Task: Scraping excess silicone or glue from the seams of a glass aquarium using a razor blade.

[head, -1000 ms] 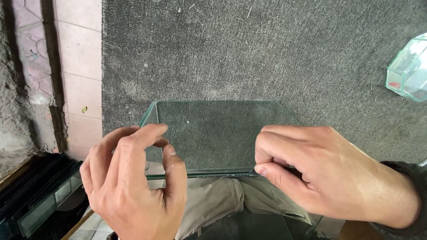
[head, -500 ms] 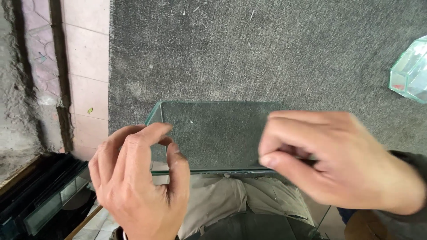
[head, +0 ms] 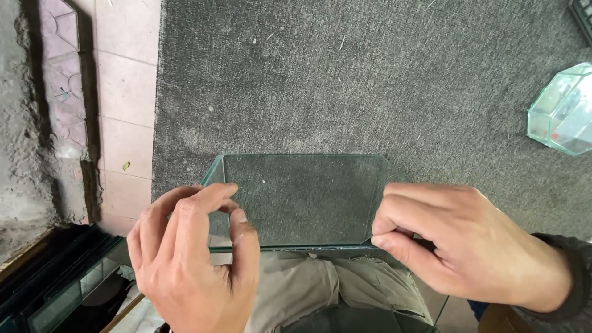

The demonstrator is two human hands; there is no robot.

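A clear glass pane (head: 302, 197) with greenish edges and clipped corners lies on a grey carpeted tabletop (head: 345, 80), its near edge past the table's front. My left hand (head: 191, 259) pinches the pane's near left corner between thumb and fingers. My right hand (head: 459, 243) grips the near right corner, fingers curled over the top and thumb under the edge. Both hands are on the same pane.
A small many-sided glass box (head: 564, 117) sits at the right edge of the carpet. Pale floor tiles (head: 120, 92) and a rough concrete wall lie to the left. A dark glass-fronted case (head: 55, 283) stands at the lower left. My trousers (head: 320, 293) show below the pane.
My right hand lifted and shifted over the pane's right corner, then settled back into a grip on it. The left hand kept its hold. The view moved slightly.
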